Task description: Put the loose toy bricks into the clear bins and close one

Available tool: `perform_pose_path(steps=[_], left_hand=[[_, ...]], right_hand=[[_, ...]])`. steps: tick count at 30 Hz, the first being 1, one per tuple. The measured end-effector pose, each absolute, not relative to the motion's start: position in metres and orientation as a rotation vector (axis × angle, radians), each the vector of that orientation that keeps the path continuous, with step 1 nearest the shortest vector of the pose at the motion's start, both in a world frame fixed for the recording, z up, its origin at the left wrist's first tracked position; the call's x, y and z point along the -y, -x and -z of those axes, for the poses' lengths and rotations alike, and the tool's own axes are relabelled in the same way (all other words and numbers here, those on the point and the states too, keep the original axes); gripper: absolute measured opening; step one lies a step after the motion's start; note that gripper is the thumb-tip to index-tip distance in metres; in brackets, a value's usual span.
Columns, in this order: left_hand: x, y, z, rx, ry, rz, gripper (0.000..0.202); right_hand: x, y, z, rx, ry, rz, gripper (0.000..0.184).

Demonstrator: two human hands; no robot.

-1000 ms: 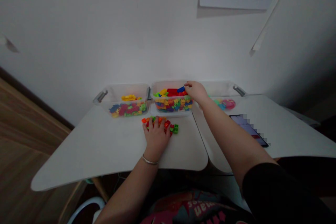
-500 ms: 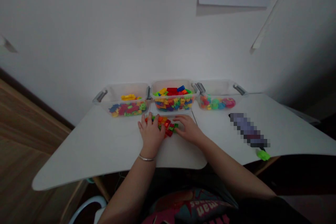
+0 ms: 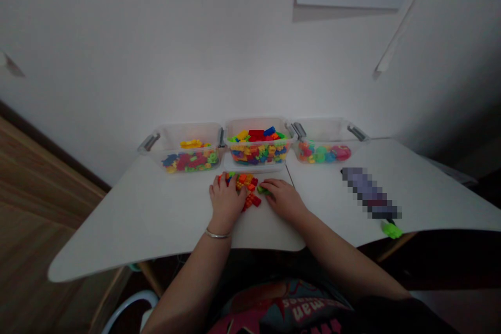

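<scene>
A small pile of red, orange and yellow toy building bricks (image 3: 249, 199) lies on the white table in front of me. My left hand (image 3: 227, 197), with a silver bangle at the wrist, rests over the left side of the pile, its fingers spread apart. Part of the pile is hidden beneath it. At the pile's right edge, my right hand (image 3: 285, 197) pinches a green building brick (image 3: 263, 189) between thumb and fingers.
Three clear bins stand along the wall: a left bin (image 3: 188, 133) with colourful pieces, a middle bin (image 3: 256, 124) full of bricks, and a right bin (image 3: 324, 130) with colourful pieces. A pixelated dark object (image 3: 370, 193) with a bright green piece (image 3: 391, 229) lies at right.
My right fingers have closed on the green brick, which has come slightly away from the pile. My left hand has shifted a little, and bricks under it have moved.
</scene>
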State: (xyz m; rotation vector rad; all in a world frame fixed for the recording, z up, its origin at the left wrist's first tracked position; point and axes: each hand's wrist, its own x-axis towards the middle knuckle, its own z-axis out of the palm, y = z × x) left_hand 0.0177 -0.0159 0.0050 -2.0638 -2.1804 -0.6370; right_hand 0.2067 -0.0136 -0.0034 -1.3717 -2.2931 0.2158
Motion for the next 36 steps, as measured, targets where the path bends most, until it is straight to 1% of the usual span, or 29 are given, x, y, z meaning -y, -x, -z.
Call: perform_pose_path(steps=[7,15,20,25,30,33,36], left_hand=[[0.011,-0.017,0.005,2.03,2.16,0.785,0.044],[0.008,-0.017,0.005,1.908,2.27,0.92,0.038],[0.007,-0.017,0.004,1.865,2.31,0.935,0.037],[0.007,-0.016,0.005,1.831,2.32,0.949,0.036],[0.006,-0.016,0.003,1.823,2.368,0.954,0.034],[0.008,-0.017,-0.001,1.816,2.433,0.929,0.038],[0.011,-0.018,-0.005,1.806,2.485,0.879,0.044]], right_hand=[[0.01,-0.217,0.006,2.124,1.503,-0.238,0.023],[0.005,-0.224,0.006,1.89,1.453,-0.317,0.018],[-0.001,-0.225,-0.001,1.674,1.305,-0.408,0.018],[-0.015,-0.233,-0.028,1.568,1.105,-0.304,0.023],[-0.051,-0.249,-0.068,1.483,1.095,-0.181,0.023],[-0.079,-0.253,-0.086,1.438,1.078,-0.14,0.02],[-0.105,-0.25,-0.094,1.465,1.08,-0.09,0.018]])
